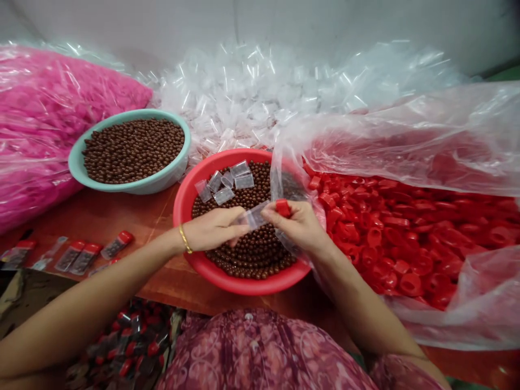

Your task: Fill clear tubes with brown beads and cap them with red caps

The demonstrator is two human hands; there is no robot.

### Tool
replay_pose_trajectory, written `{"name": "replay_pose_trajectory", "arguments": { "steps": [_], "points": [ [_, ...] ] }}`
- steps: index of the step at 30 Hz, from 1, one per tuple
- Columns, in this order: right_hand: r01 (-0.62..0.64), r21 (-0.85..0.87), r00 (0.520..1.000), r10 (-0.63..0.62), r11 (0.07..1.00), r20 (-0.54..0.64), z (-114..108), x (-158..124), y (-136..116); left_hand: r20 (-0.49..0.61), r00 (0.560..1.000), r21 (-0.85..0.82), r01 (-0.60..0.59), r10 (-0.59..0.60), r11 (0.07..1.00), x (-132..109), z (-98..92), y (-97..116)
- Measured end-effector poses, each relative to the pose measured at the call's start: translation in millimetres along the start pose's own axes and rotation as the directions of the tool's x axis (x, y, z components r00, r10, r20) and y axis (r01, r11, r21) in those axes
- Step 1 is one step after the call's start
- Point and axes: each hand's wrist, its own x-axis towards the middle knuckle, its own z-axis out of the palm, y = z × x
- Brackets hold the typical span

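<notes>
Over the red basin (pixel 239 287), my left hand (pixel 215 227) is closed around one end of a small clear plastic container (pixel 257 216). The fingers of my right hand (pixel 299 223) pinch near the container's other end and also hold a red cap (pixel 283 207). I cannot make out whether anything is inside the container. Brown chocolate-like balls (pixel 260 260) fill the basin below both hands. Several more clear containers (pixel 244 180) lie on the balls at the basin's far side.
Red caps (pixel 377 238) spill from an open plastic bag (pixel 406 146) on the right, overlapping the basin. A teal basin (pixel 75 168) of brown balls stands left, beside a bag of pink pieces (pixel 60 92). Clear containers (pixel 244 92) pile behind; filled red-capped ones (pixel 83 257) lie left.
</notes>
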Motion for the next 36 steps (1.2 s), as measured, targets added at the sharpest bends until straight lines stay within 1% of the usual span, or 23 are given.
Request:
{"name": "replay_pose_trajectory", "arguments": {
  "steps": [2, 3, 4, 5, 6, 8, 10, 12, 13, 15, 17, 20, 21, 22, 23, 24, 25, 26, 27, 29, 32, 34, 36],
  "points": [
    [-0.003, -0.022, 0.987, -0.001, 1.000, -0.163, -0.5, 7.5, 3.0, 0.041, 0.993, 0.078, 0.105, -0.109, 0.991, -12.4, -9.4, -1.0],
    [0.005, -0.044, 0.978, -0.014, 0.999, -0.207, -0.2, 11.0, 5.0, 0.042, 0.987, 0.173, 0.147, -0.157, 0.974, -16.6, -11.9, -2.1],
    [0.016, -0.073, 0.977, -0.031, 0.997, -0.211, 0.5, 14.0, 7.3, 0.029, 0.980, 0.300, 0.177, -0.195, 0.937, -18.6, -12.5, -3.6],
    [0.029, -0.101, 0.981, -0.048, 0.994, -0.187, 1.6, 16.2, 9.6, -0.002, 0.975, 0.441, 0.201, -0.223, 0.875, -18.3, -11.5, -5.5],
    [0.041, -0.121, 0.986, -0.060, 0.992, -0.156, 2.8, 17.6, 11.9, -0.040, 0.969, 0.573, 0.224, -0.246, 0.789, -15.5, -9.2, -7.6],
    [0.051, -0.125, 0.990, -0.067, 0.991, -0.124, 4.2, 18.1, 16.4, -0.095, 0.951, 0.749, 0.263, -0.294, 0.608, -3.3, -2.8, -12.1],
    [0.029, -0.083, 0.986, -0.042, 0.996, -0.162, 3.0, 16.7, 20.2, -0.099, 0.934, 0.822, 0.272, -0.343, 0.500, 15.1, 3.4, -15.4],
    [-0.015, -0.015, 0.981, 0.011, 1.000, -0.192, -0.1, 14.8, 22.2, -0.057, 0.928, 0.843, 0.243, -0.369, 0.479, 35.8, 8.5, -16.6],
    [-0.036, 0.021, 0.979, 0.039, 0.999, -0.202, -1.7, 13.9, 22.3, -0.038, 0.931, 0.834, 0.230, -0.363, 0.502, 46.0, 11.1, -16.5],
    [-0.052, 0.084, 0.971, 0.070, 0.995, -0.227, -3.8, 12.7, 20.6, -0.030, 0.944, 0.775, 0.230, -0.330, 0.588, 64.2, 16.9, -16.1],
    [-0.040, 0.118, 0.964, 0.069, 0.992, -0.258, -4.3, 12.2, 17.7, -0.041, 0.952, 0.694, 0.246, -0.303, 0.677, 77.9, 22.6, -17.0],
    [-0.019, 0.154, 0.957, 0.062, 0.988, -0.282, -4.0, 11.7, 13.8, -0.031, 0.958, 0.616, 0.244, -0.287, 0.749, 87.9, 25.9, -21.6],
    [-0.013, 0.169, 0.956, 0.062, 0.986, -0.288, -4.0, 11.4, 12.9, -0.026, 0.963, 0.546, 0.239, -0.269, 0.803, 88.4, 24.9, -23.4],
    [-0.008, 0.183, 0.955, 0.062, 0.983, -0.291, -4.3, 11.0, 12.1, -0.025, 0.971, 0.424, 0.227, -0.239, 0.877, 87.8, 23.0, -24.9],
    [-0.007, 0.193, 0.955, 0.064, 0.981, -0.289, -4.6, 10.5, 11.4, -0.033, 0.980, 0.250, 0.200, -0.198, 0.947, 86.1, 20.4, -25.8],
    [-0.009, 0.200, 0.957, 0.067, 0.980, -0.284, -5.0, 10.0, 10.8, -0.055, 0.987, 0.046, 0.155, -0.152, 0.987, 83.6, 17.6, -26.0],
    [-0.015, 0.203, 0.959, 0.072, 0.979, -0.274, -5.4, 9.5, 10.2, -0.089, 0.990, -0.154, 0.096, -0.111, 0.983, 80.3, 14.8, -25.5],
    [-0.025, 0.199, 0.962, 0.077, 0.980, -0.261, -5.6, 9.1, 9.7, -0.120, 0.989, -0.313, 0.041, -0.082, 0.949, 76.3, 12.5, -24.2],
    [-0.035, 0.190, 0.965, 0.082, 0.981, -0.248, -5.6, 8.8, 9.3, -0.140, 0.988, -0.416, 0.001, -0.065, 0.909, 72.0, 11.0, -22.4],
    [-0.042, 0.154, 0.970, 0.077, 0.987, -0.232, -5.1, 8.3, 9.6, -0.161, 0.985, -0.552, -0.035, -0.065, 0.833, 62.9, 10.6, -18.1],
    [0.006, 0.056, 0.978, 0.006, 0.998, -0.208, -3.4, 7.1, 12.4, -0.194, 0.977, -0.650, -0.057, -0.092, 0.758, 51.2, 15.4, -14.0],
    [0.042, 0.015, 0.983, -0.039, 0.999, -0.178, -2.2, 5.3, 14.7, -0.223, 0.971, -0.642, -0.075, -0.092, 0.763, 46.6, 19.5, -14.1],
    [0.068, -0.011, 0.988, -0.069, 0.998, -0.136, -1.3, 2.9, 15.9, -0.249, 0.967, -0.595, -0.106, -0.058, 0.797, 45.1, 22.5, -16.3]
  ]
}}
